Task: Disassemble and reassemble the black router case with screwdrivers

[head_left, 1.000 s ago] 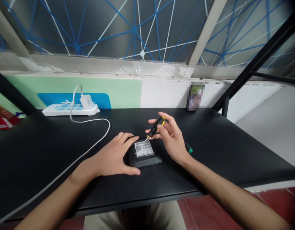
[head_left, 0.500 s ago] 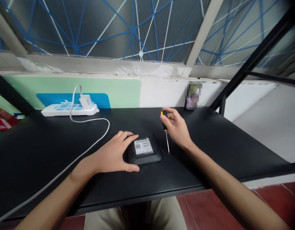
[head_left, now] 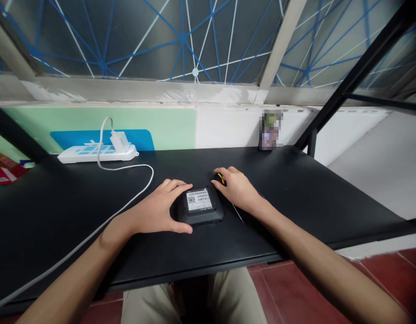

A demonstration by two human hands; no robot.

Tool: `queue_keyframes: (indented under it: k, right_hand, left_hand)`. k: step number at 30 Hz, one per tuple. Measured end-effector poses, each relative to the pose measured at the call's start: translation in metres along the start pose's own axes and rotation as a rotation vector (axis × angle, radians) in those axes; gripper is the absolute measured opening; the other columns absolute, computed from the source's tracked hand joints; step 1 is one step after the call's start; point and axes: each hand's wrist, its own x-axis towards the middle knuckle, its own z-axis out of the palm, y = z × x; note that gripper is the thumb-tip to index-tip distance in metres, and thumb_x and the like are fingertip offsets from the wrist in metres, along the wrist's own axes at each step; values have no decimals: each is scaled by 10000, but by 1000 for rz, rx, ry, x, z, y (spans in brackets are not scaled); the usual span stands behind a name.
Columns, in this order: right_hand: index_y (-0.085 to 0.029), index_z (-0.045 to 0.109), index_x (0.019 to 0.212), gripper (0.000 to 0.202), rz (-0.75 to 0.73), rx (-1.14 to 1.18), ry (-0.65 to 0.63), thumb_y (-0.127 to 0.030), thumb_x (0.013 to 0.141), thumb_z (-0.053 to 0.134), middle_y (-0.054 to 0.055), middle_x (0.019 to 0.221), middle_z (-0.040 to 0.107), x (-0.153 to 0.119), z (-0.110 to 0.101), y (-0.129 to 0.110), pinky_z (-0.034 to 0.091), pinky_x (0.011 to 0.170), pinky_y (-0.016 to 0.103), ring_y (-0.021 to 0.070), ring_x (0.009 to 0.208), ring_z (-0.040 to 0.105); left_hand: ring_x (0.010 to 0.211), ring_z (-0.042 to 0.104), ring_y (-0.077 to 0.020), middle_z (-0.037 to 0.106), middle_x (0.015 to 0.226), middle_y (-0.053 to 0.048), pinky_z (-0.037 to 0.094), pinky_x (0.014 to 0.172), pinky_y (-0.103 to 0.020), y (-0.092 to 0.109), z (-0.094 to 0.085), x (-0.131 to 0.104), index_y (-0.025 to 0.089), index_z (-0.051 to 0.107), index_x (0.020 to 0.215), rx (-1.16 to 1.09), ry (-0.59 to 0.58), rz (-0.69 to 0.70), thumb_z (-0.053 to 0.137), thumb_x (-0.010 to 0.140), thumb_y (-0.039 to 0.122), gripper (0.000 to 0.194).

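Note:
A flat, dark box-shaped device [head_left: 216, 215], with a white label [head_left: 198, 200] bearing a QR code and barcodes on top, lies on the black table. My left hand [head_left: 157, 207] clasps it from the left, fingers at its far left corner and thumb along the near side. To the right of the device, my right hand [head_left: 237, 189] is closed around the black and yellow handle of a screwdriver [head_left: 220, 179]. Its thin metal shaft shows below the hand, slanting toward the table's front edge. The palm hides part of the tool.
A white power strip [head_left: 93, 154] with a plugged-in charger [head_left: 120, 141] sits at the back left; its cable [head_left: 140, 195] runs to the front left. A pixelated upright object [head_left: 270, 130] leans on the back wall. Red packaging [head_left: 7, 168] lies far left.
My right hand has moved left and nearer the device, and the screwdriver has tilted, its handle now leaning left. My left hand stays on the device. The view has shifted slightly.

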Motion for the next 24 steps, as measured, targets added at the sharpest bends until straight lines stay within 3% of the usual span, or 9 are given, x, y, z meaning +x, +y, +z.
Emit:
queue_keyframes:
  k: [5,9,14,17,20,24]
  right_hand:
    - [-135,640,1266,397,30,-36,103,-349,946,542,136,1012,658,5,-19,3,538,826,409,242,831,677]
    - [-117,633,1258,423,27,-111,192,-370,924,575,129,1015,676,-1,-39,19,549,825,385,218,792,677]
    - [-130,619,1249,568,-1,-263,13,-565,885,588,140,1034,685,-39,-58,51,558,874,422,298,973,684]
    - [-173,566,1318,653,67,-320,-63,-636,858,570,149,1124,665,-65,-62,65,569,845,453,329,1021,682]
    - [-183,566,1296,582,85,-247,-100,-589,879,567,141,1138,668,-78,-59,74,566,865,445,309,1008,689]
    - [-200,652,1068,358,71,-96,-34,-505,897,574,104,982,713,-72,-50,80,553,768,394,269,871,702]
  left_hand:
    - [1330,425,-358,465,1455,-142,365,1139,-530,-1,0,1,214,409,1489,14,15,21,775,716,687,978]
    - [1332,424,-356,459,1470,-144,365,1137,-533,-1,0,1,216,401,1500,20,18,22,772,725,668,971]
    - [1350,409,-354,432,1498,-145,358,1145,-520,1,0,1,200,383,1516,30,-2,-2,755,737,652,975]
    - [1351,411,-360,441,1495,-141,359,1143,-519,3,-1,1,205,393,1510,30,6,0,745,736,646,958]
    - [1350,410,-361,444,1491,-148,355,1144,-518,4,-1,1,197,389,1511,37,3,2,738,740,642,956]
    - [1344,416,-366,450,1485,-154,357,1137,-534,4,-1,1,204,394,1504,38,4,-2,739,740,643,946]
